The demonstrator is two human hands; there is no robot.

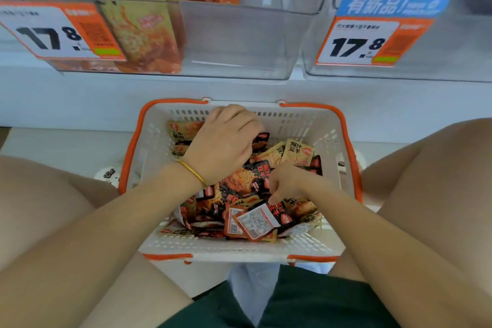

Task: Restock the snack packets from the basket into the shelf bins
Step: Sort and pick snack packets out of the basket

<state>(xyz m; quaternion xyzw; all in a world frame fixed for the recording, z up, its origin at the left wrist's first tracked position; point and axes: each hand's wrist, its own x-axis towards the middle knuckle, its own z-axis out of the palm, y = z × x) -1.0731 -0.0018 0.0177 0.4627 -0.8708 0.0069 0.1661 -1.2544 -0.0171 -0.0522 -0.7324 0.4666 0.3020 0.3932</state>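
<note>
1. Grip: right hand (287,181), nearest, fingers curled down into the snack packets (239,186). Cannot tell whether one is pinched.
2. Left hand (226,141), further in, fingers curled round a dark packet (259,139) at the far side of the heap.
3. Packets lie loose and mixed, tan and dark, in the basket (239,253) between the knees.
4. Judgement: sort by kind before lifting. Gather a flat stack with edges aligned, not a fistful, as the film looks slippery.
5. Far: clear shelf bin (234,42) holds upright tan packets (138,21) at its left, with space at its right. Judgement: stand matching stock there, faces forward.
</note>
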